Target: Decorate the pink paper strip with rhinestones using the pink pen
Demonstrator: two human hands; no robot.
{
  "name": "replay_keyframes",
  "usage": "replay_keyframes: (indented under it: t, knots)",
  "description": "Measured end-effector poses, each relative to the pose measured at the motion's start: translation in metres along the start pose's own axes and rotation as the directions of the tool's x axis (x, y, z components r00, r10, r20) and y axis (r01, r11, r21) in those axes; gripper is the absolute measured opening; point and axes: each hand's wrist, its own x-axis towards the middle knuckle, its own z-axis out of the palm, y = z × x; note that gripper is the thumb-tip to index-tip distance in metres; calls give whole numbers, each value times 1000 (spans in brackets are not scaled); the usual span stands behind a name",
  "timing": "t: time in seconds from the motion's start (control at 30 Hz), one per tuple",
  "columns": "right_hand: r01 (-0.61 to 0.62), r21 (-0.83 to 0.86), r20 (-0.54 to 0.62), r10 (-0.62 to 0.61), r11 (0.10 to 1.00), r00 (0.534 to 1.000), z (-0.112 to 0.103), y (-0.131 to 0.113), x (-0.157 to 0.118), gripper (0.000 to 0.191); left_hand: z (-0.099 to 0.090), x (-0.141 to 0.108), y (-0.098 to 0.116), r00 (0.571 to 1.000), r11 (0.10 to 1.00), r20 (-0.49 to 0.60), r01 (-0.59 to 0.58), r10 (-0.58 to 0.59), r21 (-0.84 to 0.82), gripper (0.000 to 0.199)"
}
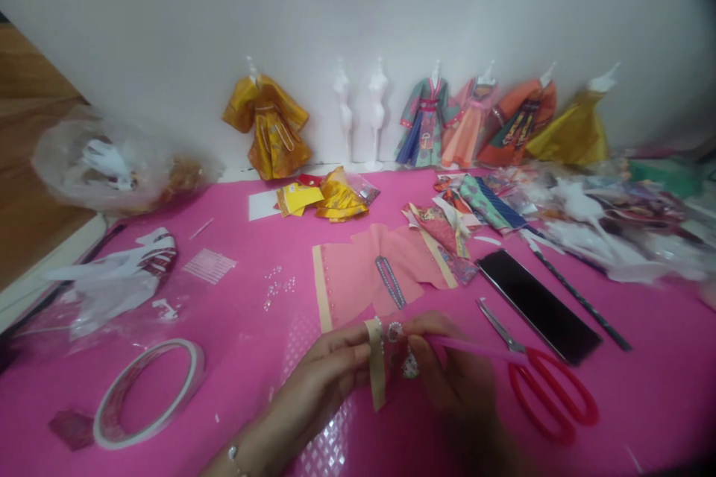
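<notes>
Near the front of the pink work surface, my left hand (335,365) pinches a tan strip (377,376) with a row of small pearl-like beads along its edge. Close beside it, my right hand (447,365) is closed around a thin pink stick (475,346), its tip pointing at the strip. Between the hands are a small whitish ring shape (394,332) and a small patterned piece (410,365); blur hides what they are. Just beyond lies a peach doll-size garment piece (350,276) with tan edges and a grey beaded loop (390,282) on it.
Red-handled scissors (551,395) and a black phone (540,305) lie right. A tape roll (148,391), loose gems (278,287) and a gem sheet (209,266) lie left. Fabric scraps (341,195) and dressed doll forms (267,123) line the back; plastic bags (615,231) crowd the far right.
</notes>
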Motion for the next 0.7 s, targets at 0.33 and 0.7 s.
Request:
replay_keyframes:
  t: [0.33,0.7]
  knots:
    - [60,-49,57,-57,997,997,-3,4,1,10,0,0,0,1000,1000,14,1,-1,18,34]
    - [42,-5,82,-42,999,996,-3,5,1,12,-1,1,-3,999,1000,-35,-28,28,0,25]
